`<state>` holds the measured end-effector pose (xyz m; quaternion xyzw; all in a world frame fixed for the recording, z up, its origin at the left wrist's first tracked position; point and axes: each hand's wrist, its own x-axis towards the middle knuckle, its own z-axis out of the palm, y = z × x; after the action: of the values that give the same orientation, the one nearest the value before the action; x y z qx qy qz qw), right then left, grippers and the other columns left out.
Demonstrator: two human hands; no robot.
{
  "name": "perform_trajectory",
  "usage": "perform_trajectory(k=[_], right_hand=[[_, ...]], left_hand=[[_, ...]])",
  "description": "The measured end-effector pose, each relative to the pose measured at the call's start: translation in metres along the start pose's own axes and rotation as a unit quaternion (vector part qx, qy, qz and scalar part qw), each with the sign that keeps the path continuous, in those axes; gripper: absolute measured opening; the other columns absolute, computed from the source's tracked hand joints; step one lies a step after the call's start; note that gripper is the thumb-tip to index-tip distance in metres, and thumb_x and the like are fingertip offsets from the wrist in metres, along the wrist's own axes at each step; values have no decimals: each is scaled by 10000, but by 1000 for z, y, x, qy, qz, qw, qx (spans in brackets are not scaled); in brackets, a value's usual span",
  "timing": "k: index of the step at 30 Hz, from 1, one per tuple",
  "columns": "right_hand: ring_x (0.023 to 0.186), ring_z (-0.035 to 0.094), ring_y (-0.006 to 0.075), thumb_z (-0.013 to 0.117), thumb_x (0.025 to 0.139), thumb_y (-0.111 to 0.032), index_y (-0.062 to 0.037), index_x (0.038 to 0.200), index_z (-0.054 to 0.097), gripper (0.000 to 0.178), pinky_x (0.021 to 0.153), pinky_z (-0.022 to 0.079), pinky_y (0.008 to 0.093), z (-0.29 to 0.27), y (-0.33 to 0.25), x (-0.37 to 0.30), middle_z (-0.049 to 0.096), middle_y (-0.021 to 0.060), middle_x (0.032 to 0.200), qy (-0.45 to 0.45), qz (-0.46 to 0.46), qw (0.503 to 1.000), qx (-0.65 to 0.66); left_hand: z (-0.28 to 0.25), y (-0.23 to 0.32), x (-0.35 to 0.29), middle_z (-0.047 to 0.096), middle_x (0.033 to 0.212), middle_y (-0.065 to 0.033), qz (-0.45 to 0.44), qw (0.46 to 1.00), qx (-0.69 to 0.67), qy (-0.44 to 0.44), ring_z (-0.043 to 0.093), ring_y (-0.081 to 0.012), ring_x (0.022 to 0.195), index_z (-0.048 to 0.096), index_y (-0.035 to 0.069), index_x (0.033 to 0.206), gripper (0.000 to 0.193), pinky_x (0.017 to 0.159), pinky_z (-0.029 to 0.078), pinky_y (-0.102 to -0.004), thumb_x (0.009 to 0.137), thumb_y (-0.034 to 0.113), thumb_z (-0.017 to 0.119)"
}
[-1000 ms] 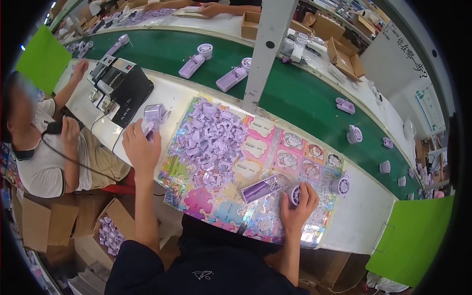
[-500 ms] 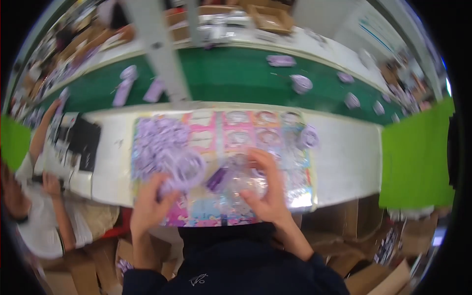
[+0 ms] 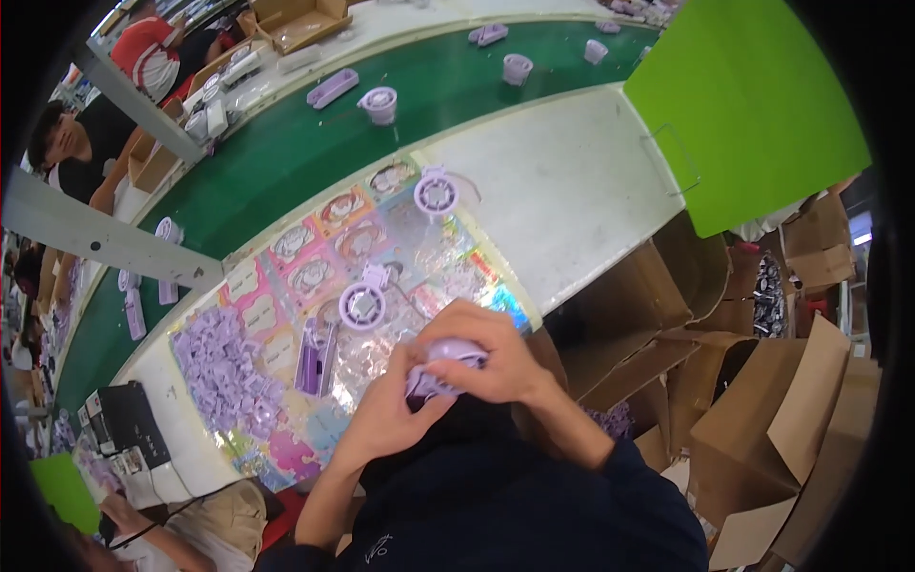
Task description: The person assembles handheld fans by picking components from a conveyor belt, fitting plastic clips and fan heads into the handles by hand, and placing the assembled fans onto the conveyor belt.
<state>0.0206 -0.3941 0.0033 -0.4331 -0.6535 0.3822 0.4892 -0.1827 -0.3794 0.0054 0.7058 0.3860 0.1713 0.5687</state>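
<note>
Close to my body, both hands are closed around a lilac plastic part, rounded and smooth, mostly covered by the fingers. My left hand grips it from the left, and my right hand wraps it from the right and above. Just beyond them, a round lilac fan housing with a slotted ring lies on the colourful printed mat. Left of that housing is a long hollow lilac handle shell. A second fan housing sits near the mat's far right corner.
A heap of small lilac parts covers the mat's left side. Past the table runs a green conveyor carrying lilac pieces, with a metal post before it. Cardboard boxes stand at right below a green panel. Other people work at left.
My hands were apart over the mat, the left at a lilac ring-shaped part. Now they have come together near my body on a lilac part. The view has turned to the right.
</note>
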Motion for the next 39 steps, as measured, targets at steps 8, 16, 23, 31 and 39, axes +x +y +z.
perform_trajectory(k=[8,16,23,31,39], right_hand=[[838,690,219,788,824,-158,-14,1030,733,257,756,537,317,-30,5,-17,704,114,947,66,67,995,-27],[919,689,282,385,1088,-420,5,1141,644,501,860,570,427,-93,43,-83,701,173,1038,405,209,832,317],[1104,650,324,503,1032,-407,-35,1169,601,409,928,576,485,-285,50,-209,651,181,1226,706,-51,639,301],[1093,622,210,521,1070,-325,-78,1286,597,337,968,546,426,-511,136,-211,636,76,1270,635,15,723,270],[1229,549,208,535,1060,-352,-35,1429,502,488,1070,456,389,-573,214,-189,584,75,1363,467,241,838,149]], left_hand=[[28,-11,36,607,1197,-173,-20,992,-87,-84,619,-243,1110,426,11,1344,720,951,496,-362,816,257,850],[31,0,59,595,1112,-80,8,996,-82,-41,581,-166,1012,459,94,1380,705,899,485,-323,814,213,861],[31,-54,58,625,925,-94,-41,960,-267,78,651,-174,721,476,37,1354,541,654,548,-304,883,70,742],[30,-48,67,615,871,-124,-49,957,-273,80,662,-212,664,456,27,1331,523,577,592,-373,888,73,730],[36,-49,74,607,862,-107,-53,956,-270,104,656,-205,639,487,8,1296,488,571,579,-358,879,71,733]])
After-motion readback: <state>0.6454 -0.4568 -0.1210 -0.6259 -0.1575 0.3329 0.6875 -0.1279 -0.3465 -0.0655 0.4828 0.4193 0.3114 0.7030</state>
